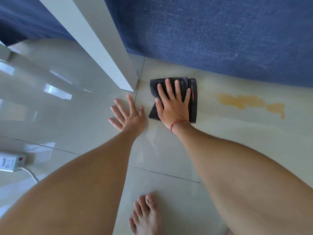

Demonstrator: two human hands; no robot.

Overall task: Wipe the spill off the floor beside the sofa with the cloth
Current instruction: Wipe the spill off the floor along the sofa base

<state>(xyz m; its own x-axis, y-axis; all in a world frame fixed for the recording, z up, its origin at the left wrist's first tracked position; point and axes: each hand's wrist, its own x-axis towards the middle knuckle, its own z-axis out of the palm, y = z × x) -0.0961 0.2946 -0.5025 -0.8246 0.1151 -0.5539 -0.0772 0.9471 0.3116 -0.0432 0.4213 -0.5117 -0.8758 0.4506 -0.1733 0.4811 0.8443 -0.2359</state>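
A folded dark grey cloth [193, 100] lies flat on the pale tiled floor [169, 150] just in front of the blue sofa [220, 34]. My right hand [172, 102] presses down on it, palm flat and fingers spread; a red thread circles that wrist. To the right of the cloth, apart from it, a yellow-orange spill [245, 103] stretches along the floor close to the sofa's base. My left hand [128, 114] rests flat on the bare tile left of the cloth, fingers apart, holding nothing.
A white furniture leg [101, 48] slants down to the floor just left of the cloth. A white power strip [11, 161] with a cable lies at the left edge. My bare foot [147, 214] stands at the bottom centre.
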